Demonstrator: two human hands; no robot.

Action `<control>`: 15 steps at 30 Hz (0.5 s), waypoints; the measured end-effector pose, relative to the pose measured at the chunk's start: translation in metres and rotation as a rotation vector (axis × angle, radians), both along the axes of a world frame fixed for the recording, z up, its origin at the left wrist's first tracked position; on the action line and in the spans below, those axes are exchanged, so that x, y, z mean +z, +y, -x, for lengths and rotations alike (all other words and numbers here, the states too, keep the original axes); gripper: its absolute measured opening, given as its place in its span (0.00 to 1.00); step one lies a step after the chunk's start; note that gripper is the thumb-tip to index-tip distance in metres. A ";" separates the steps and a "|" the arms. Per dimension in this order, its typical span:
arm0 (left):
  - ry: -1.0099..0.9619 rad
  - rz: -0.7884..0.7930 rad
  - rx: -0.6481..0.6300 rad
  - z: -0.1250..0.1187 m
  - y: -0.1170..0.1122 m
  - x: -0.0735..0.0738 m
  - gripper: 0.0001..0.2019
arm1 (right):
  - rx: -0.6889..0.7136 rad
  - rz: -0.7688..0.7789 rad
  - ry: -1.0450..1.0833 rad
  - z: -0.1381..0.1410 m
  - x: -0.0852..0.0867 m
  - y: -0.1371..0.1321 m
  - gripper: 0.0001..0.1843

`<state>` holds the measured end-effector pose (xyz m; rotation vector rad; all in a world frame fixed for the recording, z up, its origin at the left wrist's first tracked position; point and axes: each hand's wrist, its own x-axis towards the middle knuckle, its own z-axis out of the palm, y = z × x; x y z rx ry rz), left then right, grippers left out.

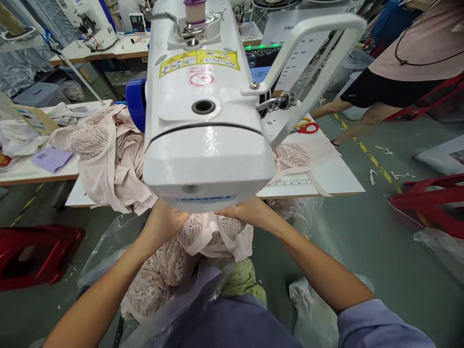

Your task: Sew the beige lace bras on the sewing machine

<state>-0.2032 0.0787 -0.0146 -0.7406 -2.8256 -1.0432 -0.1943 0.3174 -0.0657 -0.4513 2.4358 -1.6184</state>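
A white sewing machine (210,159) with a blue handwheel stands right in front of me and hides its needle area. Below its front edge, a beige lace bra (213,237) hangs between my two hands over my lap. My left hand (168,220) is closed on the bra's left side, its fingertips partly behind the machine head. On the other side my right hand (246,212) grips the upper edge, thumb pointing inward. More beige lace bras (155,280) lie in my lap on a clear plastic bag. A stack of similar bras (108,150) rests on the table to the left.
Another beige lace piece (293,157) lies right of the machine, near red-handled scissors (307,127) and a ruler strip (290,183). Red stools (39,251) stand on both sides. A person (406,58) is at the upper right. A purple card (52,159) lies left.
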 end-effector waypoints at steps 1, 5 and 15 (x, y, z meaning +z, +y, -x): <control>-0.007 0.005 -0.001 0.001 0.000 0.001 0.09 | 0.003 -0.009 0.005 0.001 0.000 0.000 0.20; -0.075 0.013 0.011 0.001 0.001 0.005 0.08 | 0.018 -0.020 0.015 0.003 0.001 -0.001 0.19; 0.013 0.031 0.097 -0.001 -0.009 -0.002 0.16 | 0.023 -0.035 0.004 0.003 0.000 0.002 0.21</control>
